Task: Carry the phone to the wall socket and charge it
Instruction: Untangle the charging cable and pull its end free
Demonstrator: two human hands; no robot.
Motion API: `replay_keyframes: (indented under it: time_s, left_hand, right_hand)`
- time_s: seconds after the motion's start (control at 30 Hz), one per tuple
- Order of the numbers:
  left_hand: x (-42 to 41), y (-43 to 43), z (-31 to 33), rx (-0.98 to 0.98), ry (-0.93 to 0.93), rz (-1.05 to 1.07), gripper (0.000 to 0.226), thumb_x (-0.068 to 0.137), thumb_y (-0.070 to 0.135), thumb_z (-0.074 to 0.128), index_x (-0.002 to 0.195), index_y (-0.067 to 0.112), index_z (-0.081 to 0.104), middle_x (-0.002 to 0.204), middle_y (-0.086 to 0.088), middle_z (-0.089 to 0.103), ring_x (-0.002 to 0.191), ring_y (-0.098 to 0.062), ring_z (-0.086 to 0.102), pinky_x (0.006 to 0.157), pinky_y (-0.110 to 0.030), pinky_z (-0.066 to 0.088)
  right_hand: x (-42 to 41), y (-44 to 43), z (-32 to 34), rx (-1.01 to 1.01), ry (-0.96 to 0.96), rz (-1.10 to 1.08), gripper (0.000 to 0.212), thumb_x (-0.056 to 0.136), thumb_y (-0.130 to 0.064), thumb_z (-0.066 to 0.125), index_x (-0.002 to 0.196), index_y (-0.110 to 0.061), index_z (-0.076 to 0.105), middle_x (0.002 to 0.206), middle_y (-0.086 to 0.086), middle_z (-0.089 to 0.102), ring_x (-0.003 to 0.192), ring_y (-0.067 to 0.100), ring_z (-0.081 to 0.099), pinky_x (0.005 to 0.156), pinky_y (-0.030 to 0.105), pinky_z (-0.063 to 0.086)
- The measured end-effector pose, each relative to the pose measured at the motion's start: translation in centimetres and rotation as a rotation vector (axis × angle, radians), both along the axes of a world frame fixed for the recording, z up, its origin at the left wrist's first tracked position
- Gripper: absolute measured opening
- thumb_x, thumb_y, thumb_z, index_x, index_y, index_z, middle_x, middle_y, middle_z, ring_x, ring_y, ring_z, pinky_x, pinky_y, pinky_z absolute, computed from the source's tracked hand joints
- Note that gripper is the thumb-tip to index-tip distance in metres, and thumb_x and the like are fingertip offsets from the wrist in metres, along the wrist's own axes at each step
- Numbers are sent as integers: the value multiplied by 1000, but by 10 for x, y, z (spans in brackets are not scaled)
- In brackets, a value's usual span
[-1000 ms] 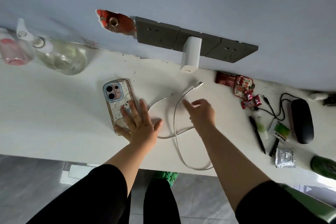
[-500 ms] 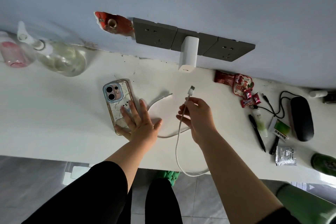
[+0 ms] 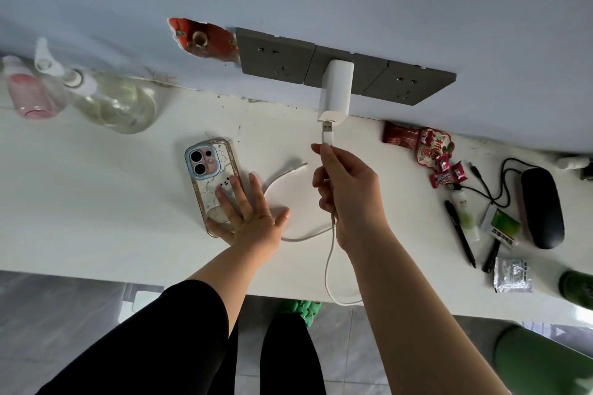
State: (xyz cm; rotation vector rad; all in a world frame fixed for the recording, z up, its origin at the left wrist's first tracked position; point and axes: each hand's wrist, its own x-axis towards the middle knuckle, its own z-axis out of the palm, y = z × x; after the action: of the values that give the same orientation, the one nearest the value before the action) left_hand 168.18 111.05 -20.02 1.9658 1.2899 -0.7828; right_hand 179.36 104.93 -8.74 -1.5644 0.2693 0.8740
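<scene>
The phone (image 3: 208, 175) lies face down on the white counter (image 3: 96, 202), in a clear patterned case with a blue camera block. My left hand (image 3: 247, 215) rests flat on its lower end, fingers spread. My right hand (image 3: 348, 192) pinches the white charging cable (image 3: 330, 266) just behind its USB plug (image 3: 327, 133). The plug's metal tip touches the bottom of the white charger block (image 3: 335, 90), which sits in the middle grey wall socket (image 3: 369, 78). The cable's other end (image 3: 296, 167) lies loose on the counter beside the phone.
A clear spray bottle (image 3: 106, 99) and a pink bottle (image 3: 30, 93) stand at the back left. On the right lie candy wrappers (image 3: 433, 151), pens (image 3: 460, 234), a black case (image 3: 542, 207) and a foil packet (image 3: 511, 274). A broken wall patch (image 3: 205, 38) is left of the sockets.
My right hand picked the USB end of the cable off the counter and lifted it up to the charger block. My left hand stayed flat on the phone.
</scene>
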Motion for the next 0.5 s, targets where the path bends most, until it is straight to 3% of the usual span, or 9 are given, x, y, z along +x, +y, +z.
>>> replay_keyframes:
  time_s: [0.13,0.3,0.5]
  left_hand:
    - [0,0,0,-8,-6,19,93,83,70,29,115,39,-52,137,4,-56,134,-31,-42,103,-70,-15]
    - [-1,1,1,-28,-3,21,93,83,70,30,113,40,-53,115,10,-67,133,-29,-44,102,-70,-17]
    - [0,0,0,-28,-3,8,92,83,70,29,116,40,-51,112,12,-69,132,-29,-44,102,-70,-17]
  right_hand:
    - [1,0,2,8,-11,1,17,93,-25,60,93,-16,75,50,-3,54,42,10,33,37,19,26]
    - [-1,1,4,19,-14,-16,16,93,-25,61,91,-18,75,50,-3,54,43,11,34,37,19,26]
    - [2,1,7,15,9,-26,17,92,-26,61,89,-20,76,52,-2,55,44,11,34,39,19,27]
